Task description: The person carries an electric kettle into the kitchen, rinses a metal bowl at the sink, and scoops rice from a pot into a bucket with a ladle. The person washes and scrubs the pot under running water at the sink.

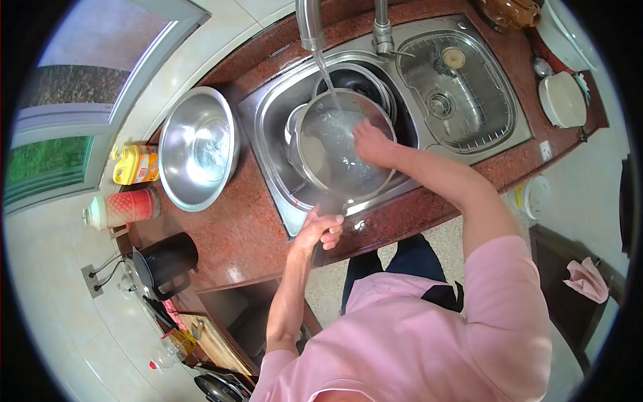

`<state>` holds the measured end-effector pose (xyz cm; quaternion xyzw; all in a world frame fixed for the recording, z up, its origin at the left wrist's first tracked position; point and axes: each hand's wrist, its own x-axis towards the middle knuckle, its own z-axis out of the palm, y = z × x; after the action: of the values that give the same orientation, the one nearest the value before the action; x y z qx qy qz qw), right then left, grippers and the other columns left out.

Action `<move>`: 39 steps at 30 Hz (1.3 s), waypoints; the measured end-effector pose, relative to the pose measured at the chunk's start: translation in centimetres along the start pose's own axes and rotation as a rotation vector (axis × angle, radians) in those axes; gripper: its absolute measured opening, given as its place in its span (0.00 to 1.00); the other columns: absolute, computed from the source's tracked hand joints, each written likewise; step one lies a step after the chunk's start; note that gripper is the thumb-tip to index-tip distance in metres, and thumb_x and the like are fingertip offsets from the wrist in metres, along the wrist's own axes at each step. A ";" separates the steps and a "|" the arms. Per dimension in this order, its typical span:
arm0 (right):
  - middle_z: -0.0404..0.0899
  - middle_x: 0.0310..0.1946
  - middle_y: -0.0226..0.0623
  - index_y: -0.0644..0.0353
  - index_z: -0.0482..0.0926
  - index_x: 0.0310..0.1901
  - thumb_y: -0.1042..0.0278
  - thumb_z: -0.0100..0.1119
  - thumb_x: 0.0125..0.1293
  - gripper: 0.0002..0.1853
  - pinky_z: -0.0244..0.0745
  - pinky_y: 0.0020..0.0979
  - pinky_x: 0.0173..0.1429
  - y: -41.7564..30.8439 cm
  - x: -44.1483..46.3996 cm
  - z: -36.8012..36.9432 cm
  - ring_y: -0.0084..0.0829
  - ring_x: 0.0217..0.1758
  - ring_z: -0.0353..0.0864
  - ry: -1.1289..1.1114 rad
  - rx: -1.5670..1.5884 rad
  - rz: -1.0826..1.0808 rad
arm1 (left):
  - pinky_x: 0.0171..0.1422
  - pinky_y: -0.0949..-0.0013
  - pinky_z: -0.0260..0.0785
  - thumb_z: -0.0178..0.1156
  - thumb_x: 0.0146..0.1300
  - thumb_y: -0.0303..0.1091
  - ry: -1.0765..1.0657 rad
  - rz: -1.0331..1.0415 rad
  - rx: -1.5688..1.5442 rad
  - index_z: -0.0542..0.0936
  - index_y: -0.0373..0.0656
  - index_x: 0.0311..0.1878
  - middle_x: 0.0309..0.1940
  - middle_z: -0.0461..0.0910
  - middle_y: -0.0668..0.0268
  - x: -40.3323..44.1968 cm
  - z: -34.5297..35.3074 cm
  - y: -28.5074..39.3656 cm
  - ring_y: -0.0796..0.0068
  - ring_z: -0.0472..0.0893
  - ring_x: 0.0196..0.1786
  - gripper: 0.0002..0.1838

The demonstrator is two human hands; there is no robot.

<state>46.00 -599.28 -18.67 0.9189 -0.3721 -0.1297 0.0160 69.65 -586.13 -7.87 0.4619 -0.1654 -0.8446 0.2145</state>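
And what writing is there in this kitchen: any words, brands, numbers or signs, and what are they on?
No text is clear enough to quote.
Yellow plastic jug: print on its orange-and-white label, too small and blurred to read.
White sticker on the red countertop, by the sink: any marks are too small to make out.

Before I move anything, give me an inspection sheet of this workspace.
Surface: reddish stone countertop, wet near the sink's front edge.
Job's things: metal pot in the sink, under water running from the faucet.
Clutter: metal basin, yellow jug and black pitcher beside the sink.
Hands: left at the pot's handle; right inside the pot, fingers curled, contents unclear.
Cables: black cords at the wall socket.
Surroundings: window; tiled wall; pink cloth hanging.
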 end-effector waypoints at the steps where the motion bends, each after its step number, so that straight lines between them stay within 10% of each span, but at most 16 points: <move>1: 0.78 0.54 0.48 0.63 0.88 0.44 0.66 0.55 0.61 0.16 0.58 0.47 0.74 1.4 1.2 0.4 0.48 0.65 0.70 0.180 -0.131 -0.038 | 0.13 0.76 0.53 0.63 0.61 0.22 0.004 -0.004 0.007 0.64 0.46 0.63 0.20 0.65 0.70 0.1 0.0 0.0 0.84 0.62 0.13 0.29; 5: 0.77 0.56 0.48 0.67 0.86 0.48 0.65 0.55 0.61 0.19 0.56 0.48 0.76 3.8 2.3 0.0 0.48 0.67 0.68 0.496 -0.486 -0.131 | 0.12 0.76 0.53 0.63 0.61 0.22 0.003 -0.011 -0.016 0.65 0.46 0.61 0.20 0.65 0.71 -0.1 0.5 0.3 0.84 0.62 0.13 0.27; 8: 0.76 0.60 0.48 0.61 0.88 0.48 0.65 0.57 0.60 0.17 0.52 0.45 0.79 0.3 1.1 2.4 0.47 0.72 0.64 0.115 -0.091 0.098 | 0.12 0.77 0.53 0.63 0.61 0.21 0.019 -0.004 -0.029 0.67 0.46 0.59 0.20 0.65 0.71 -0.2 1.0 0.5 0.85 0.63 0.13 0.25; 14: 0.76 0.59 0.49 0.63 0.87 0.48 0.63 0.57 0.61 0.18 0.55 0.49 0.76 2.1 3.4 -0.1 0.48 0.70 0.66 0.493 -0.314 0.012 | 0.13 0.76 0.53 0.62 0.61 0.22 -0.017 -0.024 -0.005 0.63 0.49 0.67 0.21 0.65 0.71 0.1 0.1 0.1 0.84 0.62 0.14 0.32; 20: 0.76 0.59 0.50 0.66 0.86 0.48 0.64 0.56 0.63 0.19 0.55 0.54 0.75 0.5 2.5 0.3 0.50 0.70 0.67 0.254 -0.153 0.053 | 0.11 0.77 0.53 0.60 0.63 0.19 0.017 0.008 -0.040 0.69 0.45 0.55 0.20 0.65 0.70 -0.2 0.7 0.2 0.86 0.63 0.13 0.20; 23: 0.77 0.59 0.50 0.67 0.86 0.50 0.63 0.55 0.63 0.20 0.54 0.55 0.76 1.7 5.0 2.1 0.51 0.70 0.68 0.641 -0.280 0.024 | 0.11 0.78 0.53 0.60 0.63 0.19 0.023 0.008 -0.048 0.69 0.45 0.56 0.20 0.65 0.70 -0.3 0.9 0.1 0.86 0.63 0.13 0.20; 26: 0.77 0.58 0.51 0.65 0.86 0.49 0.63 0.56 0.62 0.19 0.55 0.53 0.77 0.0 3.5 3.9 0.52 0.70 0.68 0.231 -0.100 0.086 | 0.11 0.78 0.53 0.61 0.62 0.19 0.033 0.006 -0.045 0.69 0.45 0.56 0.20 0.65 0.71 -0.3 1.0 0.4 0.86 0.63 0.13 0.20; 32: 0.78 0.56 0.49 0.66 0.86 0.47 0.65 0.57 0.60 0.18 0.55 0.52 0.77 1.7 4.6 -0.2 0.50 0.69 0.69 0.632 -0.216 -0.048 | 0.12 0.78 0.53 0.61 0.63 0.19 0.010 0.020 -0.043 0.68 0.45 0.56 0.20 0.65 0.71 -0.3 0.8 0.1 0.85 0.63 0.13 0.21; 39: 0.81 0.49 0.49 0.66 0.86 0.41 0.66 0.57 0.59 0.15 0.57 0.50 0.77 0.6 4.0 -1.2 0.49 0.67 0.71 0.498 -0.146 0.008 | 0.12 0.77 0.54 0.60 0.63 0.19 -0.010 0.015 -0.043 0.67 0.44 0.57 0.20 0.65 0.70 -0.2 0.5 0.2 0.85 0.63 0.13 0.22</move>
<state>48.64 -602.54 -18.29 0.9175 -0.3500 0.0741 0.1740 69.38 -586.16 -7.36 0.4517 -0.1516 -0.8486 0.2301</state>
